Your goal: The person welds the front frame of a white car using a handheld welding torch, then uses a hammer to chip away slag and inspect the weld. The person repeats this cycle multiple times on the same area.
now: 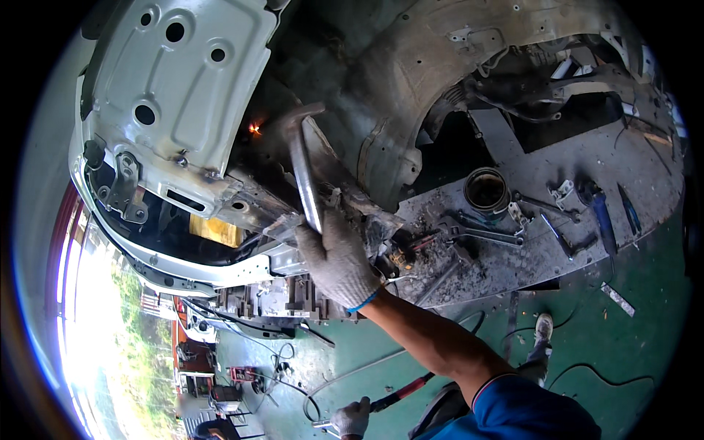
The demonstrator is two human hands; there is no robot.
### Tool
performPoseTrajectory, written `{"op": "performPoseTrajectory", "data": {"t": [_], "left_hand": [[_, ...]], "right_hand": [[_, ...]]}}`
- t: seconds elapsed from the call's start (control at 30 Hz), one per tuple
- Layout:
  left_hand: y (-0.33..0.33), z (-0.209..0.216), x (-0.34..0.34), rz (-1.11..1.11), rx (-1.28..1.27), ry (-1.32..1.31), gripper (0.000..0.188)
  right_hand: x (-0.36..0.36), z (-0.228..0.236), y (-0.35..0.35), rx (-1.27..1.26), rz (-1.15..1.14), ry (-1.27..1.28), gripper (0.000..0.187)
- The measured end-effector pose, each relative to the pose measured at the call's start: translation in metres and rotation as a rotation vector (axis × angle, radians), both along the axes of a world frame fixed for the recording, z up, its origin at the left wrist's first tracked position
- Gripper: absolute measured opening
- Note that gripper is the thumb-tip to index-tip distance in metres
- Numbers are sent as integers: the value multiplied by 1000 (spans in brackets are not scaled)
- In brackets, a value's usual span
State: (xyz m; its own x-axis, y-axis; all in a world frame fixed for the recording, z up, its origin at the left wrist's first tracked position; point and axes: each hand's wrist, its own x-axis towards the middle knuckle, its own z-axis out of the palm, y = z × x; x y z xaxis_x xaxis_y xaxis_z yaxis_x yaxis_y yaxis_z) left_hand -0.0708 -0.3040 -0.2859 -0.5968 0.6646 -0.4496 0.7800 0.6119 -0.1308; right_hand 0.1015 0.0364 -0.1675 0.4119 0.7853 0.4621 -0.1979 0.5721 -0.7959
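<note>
Plainly, the gloved right hand [336, 262] is wrapped round a bare-metal hammer [302, 165], the left hand [352, 419] round a red-and-black tool [399, 394].

I see one wide fisheye view looking down from the person's head onto the car body [400, 70], near enough that the right hand [339, 260] sits mid-picture, green floor [601, 341] curving below.

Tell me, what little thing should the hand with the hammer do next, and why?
Perhaps give one gentle tap with the hammer on the dark metal beside it. The gloved right hand grips it, it appears close to that metal, and a small orange glow nearby suggests heat. I can't tell whether they already touch.
</note>
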Motion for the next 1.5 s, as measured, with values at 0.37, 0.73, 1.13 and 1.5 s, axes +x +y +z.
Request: {"op": "performPoseTrajectory", "data": {"t": [0.37, 0.73, 1.13, 1.5], "left_hand": [[-25, -61, -26, -230, 97, 64, 60], [-20, -51, -10, -200, 101, 93, 61], [-9, -47, -7, -195, 67, 52, 62], [-11, -52, -22, -241, 81, 60, 61]], "right_hand": [[22, -11, -16, -97, 231, 86, 31], [20, 3, -33, 10, 295, 256, 16], [25, -6, -34, 21, 177, 295, 28], [4, 5, -31, 89, -33, 246, 36]]}}
